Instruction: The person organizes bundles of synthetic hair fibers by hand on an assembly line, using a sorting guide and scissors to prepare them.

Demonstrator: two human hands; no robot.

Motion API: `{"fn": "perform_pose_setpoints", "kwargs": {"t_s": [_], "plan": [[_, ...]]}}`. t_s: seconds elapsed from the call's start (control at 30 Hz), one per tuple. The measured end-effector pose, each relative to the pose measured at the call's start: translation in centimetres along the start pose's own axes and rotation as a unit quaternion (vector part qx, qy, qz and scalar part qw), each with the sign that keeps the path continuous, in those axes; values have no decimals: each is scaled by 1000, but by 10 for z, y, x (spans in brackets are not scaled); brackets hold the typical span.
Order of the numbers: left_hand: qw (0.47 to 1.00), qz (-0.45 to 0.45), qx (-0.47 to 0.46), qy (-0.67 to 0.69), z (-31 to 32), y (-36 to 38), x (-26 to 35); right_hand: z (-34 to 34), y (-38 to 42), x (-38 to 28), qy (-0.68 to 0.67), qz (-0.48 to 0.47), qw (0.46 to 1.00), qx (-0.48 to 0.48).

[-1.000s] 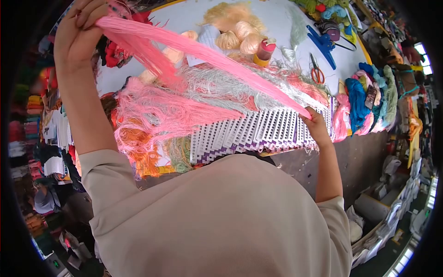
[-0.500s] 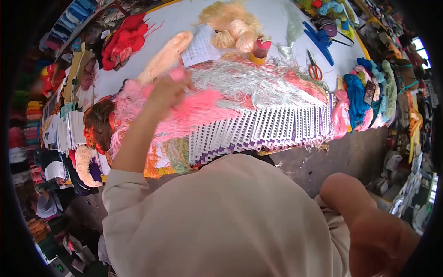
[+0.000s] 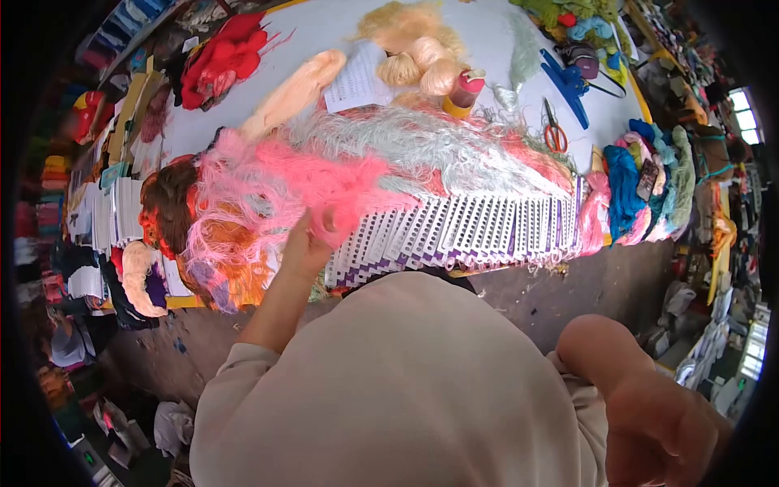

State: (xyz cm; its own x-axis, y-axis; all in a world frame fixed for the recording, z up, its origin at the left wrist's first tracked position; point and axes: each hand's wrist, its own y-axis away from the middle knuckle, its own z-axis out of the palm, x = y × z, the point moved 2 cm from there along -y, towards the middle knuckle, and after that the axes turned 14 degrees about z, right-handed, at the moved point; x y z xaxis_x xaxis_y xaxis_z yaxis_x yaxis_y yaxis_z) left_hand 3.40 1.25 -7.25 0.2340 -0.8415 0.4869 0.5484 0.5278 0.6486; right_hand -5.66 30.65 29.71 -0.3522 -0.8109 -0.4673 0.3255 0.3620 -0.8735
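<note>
My left hand [image 3: 305, 247] is at the left end of the row of cards, its fingers closed on loose pink thread [image 3: 341, 188]. The pink strands spread over the thread heap and onto the nearest cards. White punched cards [image 3: 462, 231] with purple edges overlap in a long row along the table's front, threads fastened to them. Behind the cards lies pale grey-blue thread [image 3: 389, 138]. My right hand [image 3: 669, 426] is raised close to the camera at the lower right, away from the table. Its fingers look curled, and what they hold, if anything, is hidden.
Red-handled scissors [image 3: 555, 136], a blue clamp [image 3: 566, 88] and a thread cone [image 3: 464, 93] lie farther back. A peach skein [image 3: 296, 91] rests beside a printed sheet [image 3: 355, 79]. Red yarn [image 3: 225, 61] is at the back left; teal skeins [image 3: 625, 180] hang at the right edge.
My left hand has moved down toward the front edge, from above the pink thread to the cards' left end. The pink thread now lies more spread out. My right hand stays raised.
</note>
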Motion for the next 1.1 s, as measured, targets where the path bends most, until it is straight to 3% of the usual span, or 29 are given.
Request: {"fn": "perform_pose_setpoints", "kwargs": {"t_s": [0.07,0.13,0.17,0.2,0.27,0.3,0.33,0.37,0.43,0.47,0.57,0.7,0.87,1.1], "plan": [[996,-87,-2,14,-27,-3,-21,-3,4,5,-78,23,996,-26],[994,-103,-34,-31,-25,2,-24,-7,8,2,-49,30,998,-29],[975,-166,-148,12,-17,3,-24,-9,10,3,-19,41,998,-32],[938,-222,-260,57,-1,10,-22,-11,16,16,28,-249,968,-22],[919,-100,-358,-134,63,41,-6,-24,74,-6,-128,-163,964,165],[879,-40,-414,-234,93,57,1,-24,77,8,-135,-168,964,156],[858,28,-412,-304,110,63,-3,-21,71,34,101,88,977,164],[867,39,-420,-266,121,60,-8,-27,72,62,329,331,871,156],[887,16,-430,-166,146,65,-14,-57,117,126,75,516,822,227],[884,20,-435,-168,158,73,-14,-65,138,145,71,575,767,277],[869,41,-458,-181,170,85,-27,-65,153,159,62,634,717,282],[819,73,-519,-234,175,90,-43,-67,164,159,91,622,731,267],[846,68,-479,-224,176,93,-51,-65,167,153,59,616,722,310],[843,107,-469,-238,174,89,-62,-67,175,148,10,607,717,343]]}}
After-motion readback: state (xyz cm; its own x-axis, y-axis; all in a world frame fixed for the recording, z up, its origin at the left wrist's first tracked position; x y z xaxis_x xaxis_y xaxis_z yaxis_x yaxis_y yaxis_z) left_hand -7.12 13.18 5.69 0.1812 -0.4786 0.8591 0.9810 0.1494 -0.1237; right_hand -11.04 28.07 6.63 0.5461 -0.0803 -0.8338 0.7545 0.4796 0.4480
